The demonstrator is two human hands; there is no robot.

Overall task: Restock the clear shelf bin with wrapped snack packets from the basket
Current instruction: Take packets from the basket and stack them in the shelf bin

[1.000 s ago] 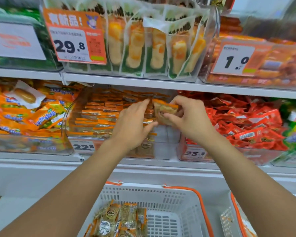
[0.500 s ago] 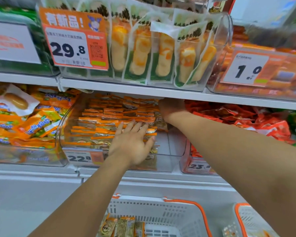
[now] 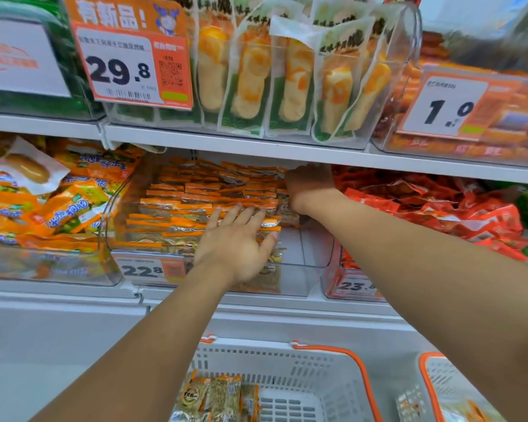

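**A:** What do the packets look like?

**B:** The wrapped snack packets [image 3: 201, 196] are flat and clear, with an orange band along the sealed edge and brownish contents showing through the film. They lie in overlapping rows, filling the left and back of the clear shelf bin [image 3: 305, 263]. The bin's front right corner is bare plastic.

**A:** And where's the bin?

**B:** On the lower shelf [image 3: 256, 303], with a 22.8 price tag [image 3: 148, 269] on its front wall. To its left is a bin of orange bags with blue lettering [image 3: 58, 205], and to its right a heap of red packets [image 3: 433, 205].

**A:** The hands?

**B:** The left hand [image 3: 238, 242] lies palm down, its fingers straight and spread, resting on the front rows of packets and gripping nothing. The right hand [image 3: 310, 187] is reaching deep into the bin's back right corner, just under the upper shelf [image 3: 256, 144]. Only the back of that hand and the wrist show; its fingers are hidden, so I cannot tell whether it holds a packet.

**A:** And the basket?

**B:** The white basket [image 3: 299, 373] with orange handles sits below the shelf, between the forearms. Several more packets [image 3: 220, 397] of the same kind lie in its left side. The edge of a second basket [image 3: 451, 391] shows at the right.
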